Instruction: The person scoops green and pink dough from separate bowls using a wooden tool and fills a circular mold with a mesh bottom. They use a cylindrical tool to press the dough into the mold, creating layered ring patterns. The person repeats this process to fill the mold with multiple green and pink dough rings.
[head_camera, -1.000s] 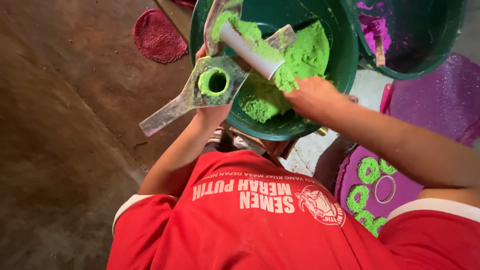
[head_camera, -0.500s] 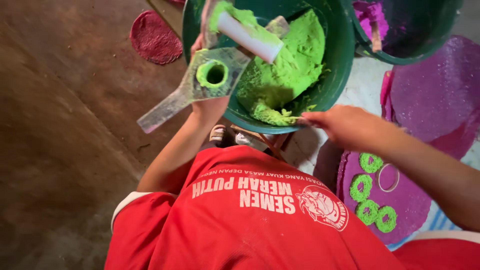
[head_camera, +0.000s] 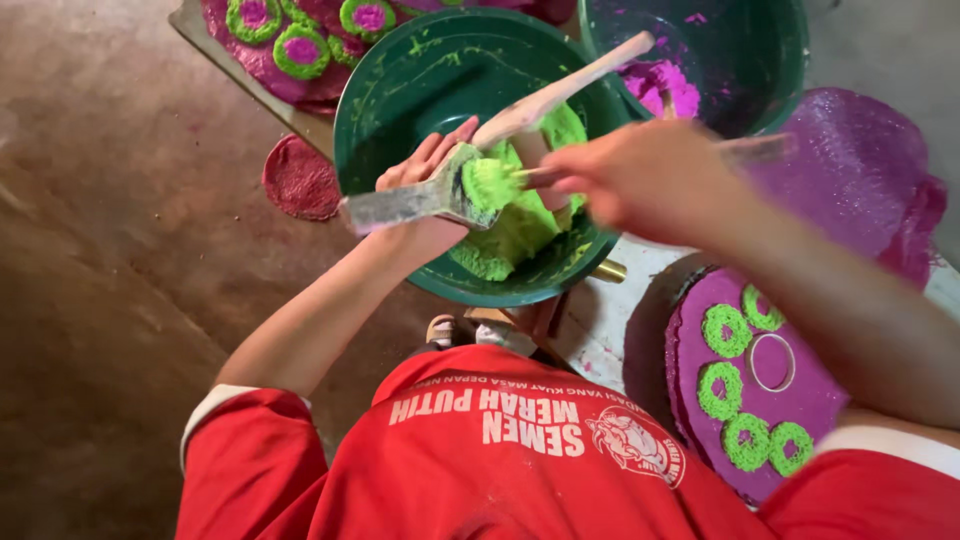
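My left hand is shut on a flat metal mould held over a green bucket. The mould's round cup is heaped with green paste. A white rod slants up from the same hand toward the upper right. More green paste lies in the bucket under the mould. My right hand, blurred, hovers just right of the cup and pinches a thin stick whose tip touches the paste in the cup.
A second green bucket holds magenta paste. A purple disc at lower right carries several green rings and a metal ring. A board of green-and-magenta rings lies at top left, a red disc on the floor.
My right hand left the bucket's paste, passed over the purple disc, and now is at the mould with a thin stick. The mould's cup, hollow before, is now heaped with green paste.
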